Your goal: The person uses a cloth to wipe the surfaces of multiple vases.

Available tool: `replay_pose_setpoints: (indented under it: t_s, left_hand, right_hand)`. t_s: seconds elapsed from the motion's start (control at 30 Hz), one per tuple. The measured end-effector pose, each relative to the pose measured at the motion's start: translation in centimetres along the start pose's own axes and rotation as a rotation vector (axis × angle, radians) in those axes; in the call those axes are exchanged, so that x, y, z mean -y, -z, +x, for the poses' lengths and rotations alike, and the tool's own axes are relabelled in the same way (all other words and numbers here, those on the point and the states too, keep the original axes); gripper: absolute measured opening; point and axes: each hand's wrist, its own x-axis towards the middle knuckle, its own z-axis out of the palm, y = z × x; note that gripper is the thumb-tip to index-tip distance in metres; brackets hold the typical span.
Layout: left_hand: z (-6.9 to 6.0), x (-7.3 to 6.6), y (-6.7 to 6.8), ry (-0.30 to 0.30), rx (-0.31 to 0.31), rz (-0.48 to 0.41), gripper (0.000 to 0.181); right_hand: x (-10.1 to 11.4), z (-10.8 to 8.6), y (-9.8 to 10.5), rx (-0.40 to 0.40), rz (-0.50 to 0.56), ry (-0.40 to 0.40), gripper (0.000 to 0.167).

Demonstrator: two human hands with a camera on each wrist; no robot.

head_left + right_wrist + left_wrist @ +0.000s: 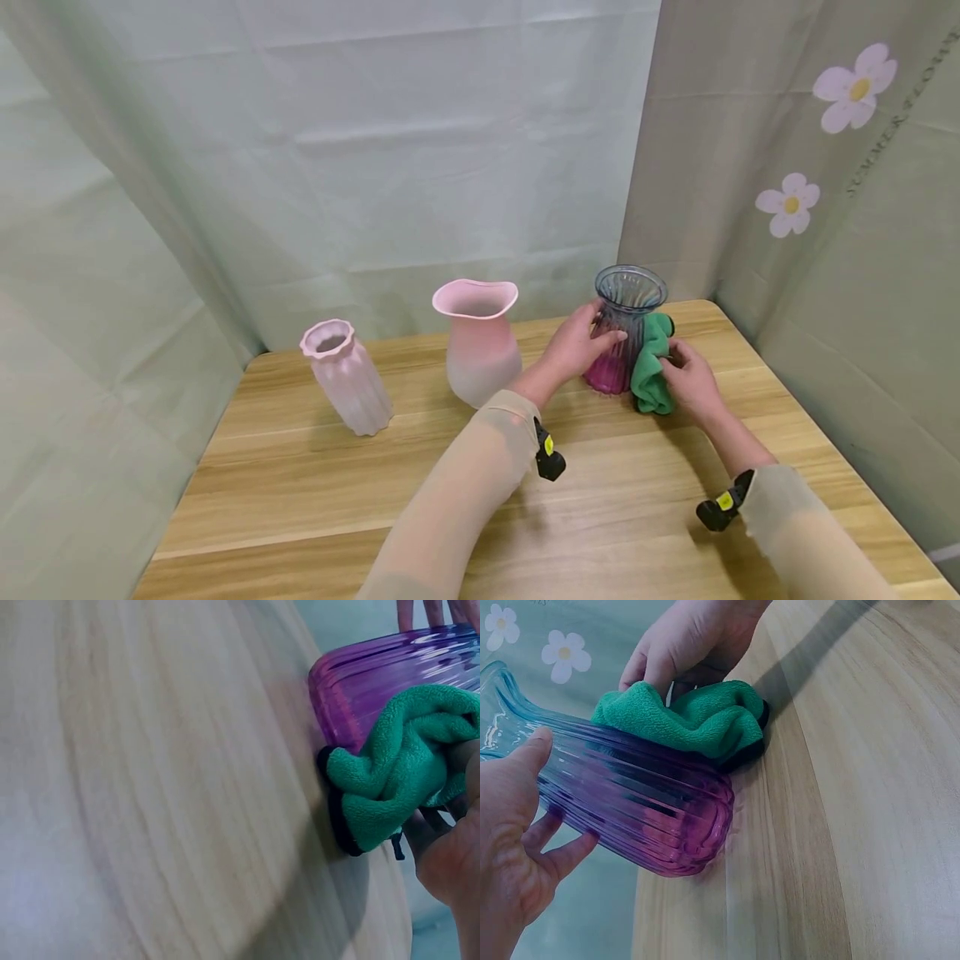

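Note:
A ribbed glass vase (617,354), blue-grey at the flared top and magenta at the base, stands upright at the table's back right. My left hand (573,343) grips its left side, thumb on the front and fingers round the far side, as the left wrist view shows (514,832). On the vase's right side my right hand (692,382) holds a bunched green cloth (652,371) with dark edging against the glass. In the right wrist view the cloth (409,769) covers part of the vase (352,694); some right fingers are hidden behind it.
A pink-and-white vase (483,358) with a wavy rim stands left of my left hand. Farther left is a pale pink ribbed vase (352,383). The wooden table (300,492) meets light curtains (420,150) at its back and sides.

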Motion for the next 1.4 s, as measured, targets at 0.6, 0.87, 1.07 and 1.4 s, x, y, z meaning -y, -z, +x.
replay_pose_setpoints:
  t_s: [0.6,0.87,1.07,1.4]
  left_hand:
    - [-0.1,0.0,-0.2,0.016,0.012,0.003,0.073]
    - [-0.2,-0.2,-0.1,0.023,0.01,-0.005,0.076]
    - [-0.2,-0.1,-0.5,0.0,-0.03,0.013,0.079]
    - [-0.1,0.5,0.3,-0.026,-0.001,-0.038,0.075]
  right_hand:
    - [5.6,1.9,1.3,-0.071,0.389,0.139,0.02]
    - [5.3,2.2,1.6,-0.043,0.432,0.158,0.024]
    - [5.5,2.1,1.6,-0.019,0.425,0.186,0.024]
    - [5.4,1.8,1.7,-0.013,0.407,0.208,0.025]
